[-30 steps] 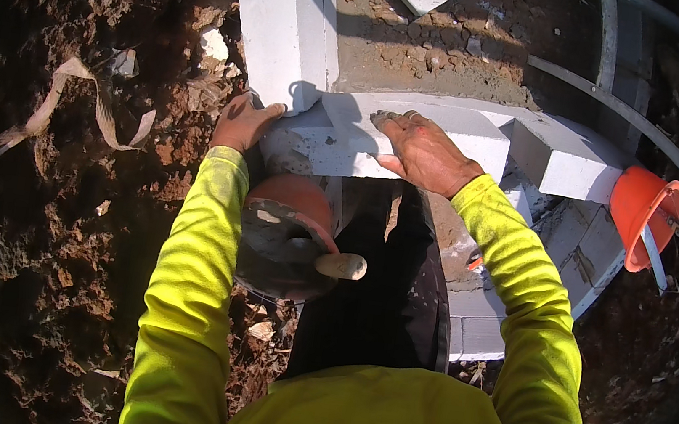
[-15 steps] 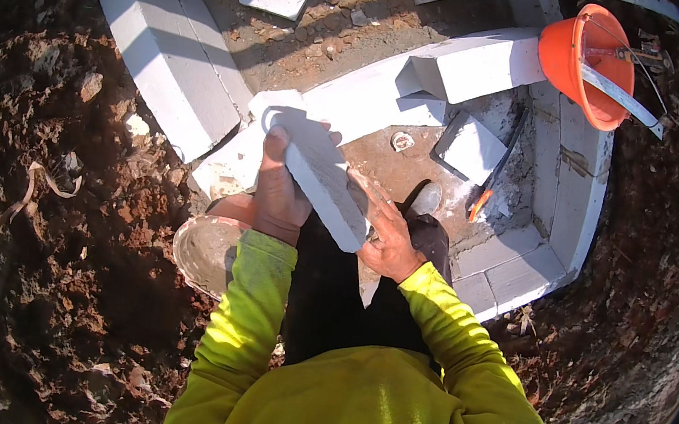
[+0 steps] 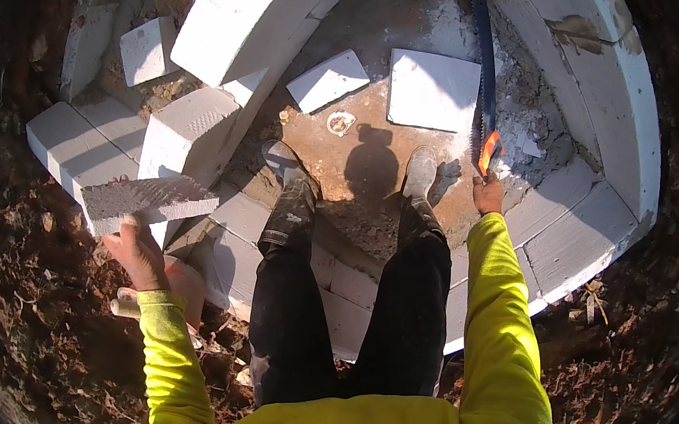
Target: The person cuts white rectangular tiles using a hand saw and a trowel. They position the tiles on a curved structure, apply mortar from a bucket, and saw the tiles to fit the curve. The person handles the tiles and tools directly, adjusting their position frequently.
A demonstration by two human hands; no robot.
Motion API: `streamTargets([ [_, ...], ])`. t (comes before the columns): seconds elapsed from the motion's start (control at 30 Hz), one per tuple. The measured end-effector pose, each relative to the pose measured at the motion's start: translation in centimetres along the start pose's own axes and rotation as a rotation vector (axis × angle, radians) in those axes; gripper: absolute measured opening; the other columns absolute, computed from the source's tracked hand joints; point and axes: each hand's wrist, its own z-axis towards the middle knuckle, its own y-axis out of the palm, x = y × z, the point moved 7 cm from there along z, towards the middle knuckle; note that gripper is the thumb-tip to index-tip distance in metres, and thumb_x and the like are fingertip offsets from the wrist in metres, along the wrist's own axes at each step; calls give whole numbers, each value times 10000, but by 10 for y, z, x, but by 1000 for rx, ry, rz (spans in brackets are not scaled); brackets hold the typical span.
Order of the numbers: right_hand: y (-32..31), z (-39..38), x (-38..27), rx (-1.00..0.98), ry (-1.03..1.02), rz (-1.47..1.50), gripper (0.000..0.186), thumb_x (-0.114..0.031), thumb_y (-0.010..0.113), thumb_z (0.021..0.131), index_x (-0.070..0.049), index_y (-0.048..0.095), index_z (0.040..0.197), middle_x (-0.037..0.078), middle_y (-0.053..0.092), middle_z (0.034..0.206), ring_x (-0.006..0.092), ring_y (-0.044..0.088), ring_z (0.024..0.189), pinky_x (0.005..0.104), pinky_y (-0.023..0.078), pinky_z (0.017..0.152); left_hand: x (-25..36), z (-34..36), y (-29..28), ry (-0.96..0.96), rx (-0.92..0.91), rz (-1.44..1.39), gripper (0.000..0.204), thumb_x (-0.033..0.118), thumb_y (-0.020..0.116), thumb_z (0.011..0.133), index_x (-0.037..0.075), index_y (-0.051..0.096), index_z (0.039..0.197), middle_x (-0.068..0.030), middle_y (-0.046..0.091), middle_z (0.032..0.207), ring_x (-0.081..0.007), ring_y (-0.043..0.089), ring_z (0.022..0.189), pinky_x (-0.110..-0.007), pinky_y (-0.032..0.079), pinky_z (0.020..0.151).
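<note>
My left hand (image 3: 139, 257) grips a cut piece of light grey aerated block (image 3: 155, 205) by its near edge, thumb on the face. The piece is tilted and held over the low block wall at the left. My right hand (image 3: 488, 195) is closed at the orange handle of a hand saw (image 3: 485, 86). The saw's dark toothed blade points away from me, close to the floor and beside a white square block slab (image 3: 432, 90). A smaller white offcut (image 3: 328, 81) lies left of that slab.
Block walls (image 3: 589, 213) curve around my feet. At the left stands an upright block (image 3: 194, 122), with a loose block (image 3: 147, 51) behind it. A pinkish bucket (image 3: 188, 288) and a tool handle (image 3: 126, 306) sit near my left forearm. Rough reddish soil (image 3: 46, 320) lies outside.
My hands have come apart. The left has carried the block piece leftward, while the right has let go of it and reached out to the saw. The view has turned to the right.
</note>
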Motion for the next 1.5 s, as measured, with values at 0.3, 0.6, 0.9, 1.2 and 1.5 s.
streamTargets([
  [0.3, 87, 122, 197, 354, 493, 708, 510, -256, 632, 830, 80, 591, 1211, 145, 628, 1049, 244, 584, 948, 387, 449, 856, 38, -10, 13, 158, -27, 111, 604, 351, 664, 880, -20, 519, 1334, -136, 583, 1316, -274, 549, 1228, -428, 436, 1072],
  [0.6, 120, 125, 247, -153, 704, 863, 258, -286, 769, 807, -49, 680, 856, 48, 640, 768, 126, 570, 574, 253, 489, 552, 29, 12, 3, 150, 66, 57, 384, 468, 748, 820, 154, 651, 1018, -10, 660, 1012, -220, 629, 966, -429, 517, 892],
  [0.9, -82, -95, 161, 345, 247, 924, 549, -59, 704, 840, 137, 460, 1291, 212, 642, 1165, 272, 665, 982, 379, 566, 896, 45, 1, 19, 222, 169, 65, 807, 66, 636, 764, 49, 288, 1491, -97, 498, 1276, -207, 525, 1126, -350, 461, 987],
  [1.2, -283, -406, 29, 338, 116, 524, 510, -86, 698, 819, 87, 542, 1273, 133, 614, 1216, 225, 597, 1036, 349, 480, 934, 65, -5, 3, 421, 193, 727, 1366, 224, 879, 564, -18, -34, 1550, -249, 94, 1606, -360, 118, 1498, -424, 99, 1227],
  [1.5, -184, -405, -253, 69, -557, -22, 181, -187, 774, 798, -56, 671, 868, 79, 673, 872, 224, 663, 723, 334, 529, 658, 60, -2, -24, 182, 66, 592, 1321, 165, 875, 570, -17, -3, 1539, -246, 181, 1560, -365, 209, 1455, -406, 169, 1220],
])
